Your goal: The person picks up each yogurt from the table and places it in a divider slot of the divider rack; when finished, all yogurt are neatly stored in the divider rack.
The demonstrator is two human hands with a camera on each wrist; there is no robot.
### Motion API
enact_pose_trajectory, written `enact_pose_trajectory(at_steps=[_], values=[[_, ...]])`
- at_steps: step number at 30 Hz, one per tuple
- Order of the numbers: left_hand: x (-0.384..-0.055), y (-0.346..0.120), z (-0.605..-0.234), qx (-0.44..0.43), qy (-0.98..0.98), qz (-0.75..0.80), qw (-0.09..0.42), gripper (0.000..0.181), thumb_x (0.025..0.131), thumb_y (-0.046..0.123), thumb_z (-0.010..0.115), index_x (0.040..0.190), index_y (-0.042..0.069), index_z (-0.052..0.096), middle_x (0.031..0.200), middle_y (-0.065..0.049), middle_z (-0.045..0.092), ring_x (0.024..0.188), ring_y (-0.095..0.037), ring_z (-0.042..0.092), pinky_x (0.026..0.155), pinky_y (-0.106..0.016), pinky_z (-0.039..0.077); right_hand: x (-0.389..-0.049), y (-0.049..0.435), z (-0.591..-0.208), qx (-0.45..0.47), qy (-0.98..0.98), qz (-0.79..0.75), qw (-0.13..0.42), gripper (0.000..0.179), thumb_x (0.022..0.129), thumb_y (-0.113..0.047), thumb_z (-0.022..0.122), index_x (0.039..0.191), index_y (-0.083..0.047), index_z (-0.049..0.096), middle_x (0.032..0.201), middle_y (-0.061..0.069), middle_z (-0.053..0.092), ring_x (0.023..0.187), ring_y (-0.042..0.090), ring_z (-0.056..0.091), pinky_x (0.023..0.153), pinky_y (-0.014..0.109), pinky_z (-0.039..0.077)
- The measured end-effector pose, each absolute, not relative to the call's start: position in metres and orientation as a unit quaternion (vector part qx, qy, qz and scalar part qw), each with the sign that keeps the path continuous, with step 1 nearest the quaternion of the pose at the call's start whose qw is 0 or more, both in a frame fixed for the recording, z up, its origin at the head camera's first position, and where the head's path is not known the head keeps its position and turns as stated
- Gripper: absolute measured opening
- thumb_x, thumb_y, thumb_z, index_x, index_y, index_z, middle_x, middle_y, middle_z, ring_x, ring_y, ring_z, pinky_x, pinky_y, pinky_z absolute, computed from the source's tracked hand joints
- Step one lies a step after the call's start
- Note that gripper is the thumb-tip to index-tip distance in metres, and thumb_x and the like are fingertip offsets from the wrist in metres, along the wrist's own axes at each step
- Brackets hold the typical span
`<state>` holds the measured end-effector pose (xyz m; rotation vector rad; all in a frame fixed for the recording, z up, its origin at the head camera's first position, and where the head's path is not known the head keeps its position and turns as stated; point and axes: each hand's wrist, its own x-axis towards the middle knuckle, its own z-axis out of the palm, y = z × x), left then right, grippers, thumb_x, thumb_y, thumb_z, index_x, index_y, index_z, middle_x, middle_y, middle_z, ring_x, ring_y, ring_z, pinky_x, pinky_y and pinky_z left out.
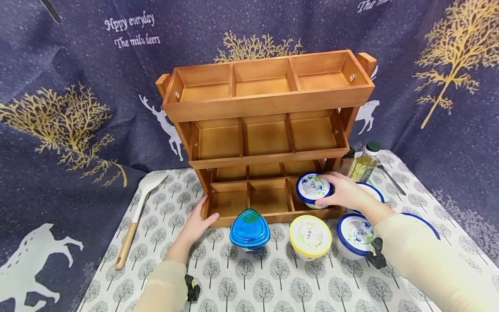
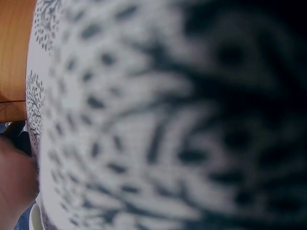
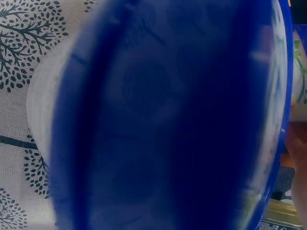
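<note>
In the head view my right hand [image 1: 341,190] grips a round tub [image 1: 314,187] with a blue-rimmed white lid. The tub is at the bottom right compartment of a wooden three-tier rack [image 1: 269,104], tilted a little toward me. Part of the same hand [image 3: 298,167] shows at the right edge of the right wrist view. My left hand [image 1: 196,223] touches the rack's lower left corner, thumb at the front board and straight fingers along the side. A blue triangular-lidded container [image 1: 250,229] and a yellow-lidded tub [image 1: 310,236] stand before the rack.
More blue-lidded tubs [image 1: 355,234] stand at the right, partly behind my right forearm; one lid [image 3: 144,115] fills the right wrist view. An oil bottle [image 1: 364,162] with a green cap and a fork [image 1: 391,177] lie beyond them. At the left lies a wooden-handled spatula [image 1: 134,221].
</note>
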<state>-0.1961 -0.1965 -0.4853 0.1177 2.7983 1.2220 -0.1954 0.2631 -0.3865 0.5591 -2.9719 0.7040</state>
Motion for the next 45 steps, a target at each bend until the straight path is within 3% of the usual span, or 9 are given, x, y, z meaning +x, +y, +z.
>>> enact_pose_trajectory(at_steps=[9,17,27,45], values=[[-0.198,-0.196,-0.487,0.040,0.912,0.407,0.041,0.086,0.085,0.051,0.062,0.151,0.030,0.012,0.151,-0.020,0.021,0.135,-0.048,0.016,0.097,-0.072,0.016,-0.195,0.261,-0.389,0.183,-0.957,0.223,0.002,0.084,0.068,-0.056,0.076,0.127,0.001,0.054,0.128,0.027,0.048,0.116,0.045,0.045,0.093,0.060,0.038],[-0.199,-0.198,-0.485,0.038,0.913,0.406,0.028,0.087,0.083,0.055,0.061,0.151,0.030,0.013,0.150,-0.024,0.023,0.133,-0.050,0.017,0.095,-0.075,0.017,-0.195,0.262,-0.384,0.179,-0.962,0.208,0.006,0.082,0.072,-0.053,0.075,0.128,0.003,0.054,0.127,0.028,0.038,0.115,0.045,0.043,0.094,0.059,0.038],[-0.194,-0.199,-0.489,0.029,0.910,0.412,0.048,0.085,0.085,0.051,0.062,0.151,0.033,0.012,0.151,-0.022,0.021,0.135,-0.049,0.013,0.097,-0.073,0.015,-0.195,0.260,-0.388,0.199,-0.965,0.170,0.004,0.074,0.074,-0.048,0.074,0.123,0.004,0.058,0.126,0.030,0.049,0.115,0.049,0.040,0.093,0.060,0.036],[-0.196,-0.197,-0.487,0.027,0.909,0.413,0.052,0.085,0.085,0.052,0.062,0.151,0.034,0.011,0.151,-0.022,0.020,0.136,-0.048,0.011,0.096,-0.074,0.015,-0.183,0.284,-0.368,0.185,-0.964,0.187,-0.027,0.078,0.078,-0.049,0.071,0.133,0.003,0.049,0.131,0.030,0.045,0.120,0.052,0.035,0.093,0.067,0.031]])
